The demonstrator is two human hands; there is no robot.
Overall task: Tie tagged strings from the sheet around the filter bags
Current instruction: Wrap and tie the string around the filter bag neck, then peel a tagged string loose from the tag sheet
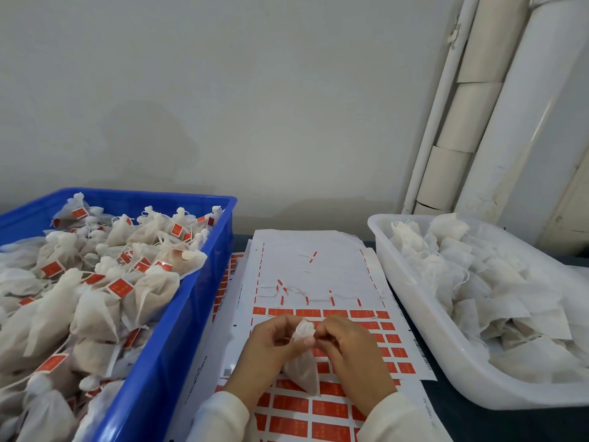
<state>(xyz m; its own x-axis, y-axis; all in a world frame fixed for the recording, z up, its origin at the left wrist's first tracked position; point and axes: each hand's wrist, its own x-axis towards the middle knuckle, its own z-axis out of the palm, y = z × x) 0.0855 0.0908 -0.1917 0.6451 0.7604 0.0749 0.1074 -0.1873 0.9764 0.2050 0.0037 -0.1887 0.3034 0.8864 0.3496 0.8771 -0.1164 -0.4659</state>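
A: Hands?

B: Two in view. Left hand (271, 341) and right hand (345, 347) both pinch the gathered neck of one filter bag (301, 368), fingers curled round it. The bag hangs above the tag sheet (318, 272), body pointing down toward the person.

A: Containers?

B: Two. Blue crate (191, 314) on the left, piled with tied bags (95, 282) carrying red tags, too many to count. White tub (446, 355) on the right, full of untied bags (478, 282), no tags visible, also uncountable.

A: Sheet status?

B: Top sheet lies between the crate and the tub, on a stack of more sheets. Upper half stripped, a few loose strings (287, 291) lying on it. Lower half holds rows of red tags (322, 406). String in the hands: cannot tell.
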